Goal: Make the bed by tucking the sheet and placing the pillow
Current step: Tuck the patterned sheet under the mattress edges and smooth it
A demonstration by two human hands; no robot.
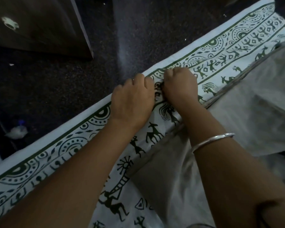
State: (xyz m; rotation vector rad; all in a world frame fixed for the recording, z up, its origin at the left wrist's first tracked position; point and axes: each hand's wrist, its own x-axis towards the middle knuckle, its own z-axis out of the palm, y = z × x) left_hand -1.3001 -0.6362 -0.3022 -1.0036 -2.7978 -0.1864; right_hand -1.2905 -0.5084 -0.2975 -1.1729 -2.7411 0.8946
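Note:
A white sheet (59, 155) printed with dark green figures and circles runs diagonally from the lower left to the upper right, its border hanging over the bed's side. My left hand (132, 102) and my right hand (179, 86) sit side by side on that border, fingers curled over the edge and gripping the cloth. A silver bangle (212, 140) circles my right wrist. Plain grey-white fabric (253, 109) covers the bed to the right of the printed strip. No pillow is in view.
Dark speckled floor (138, 30) lies beyond the sheet's edge. A dark wooden cabinet (39, 23) stands at the upper left. A small pale object with a blue top (16, 131) lies on the floor at the left.

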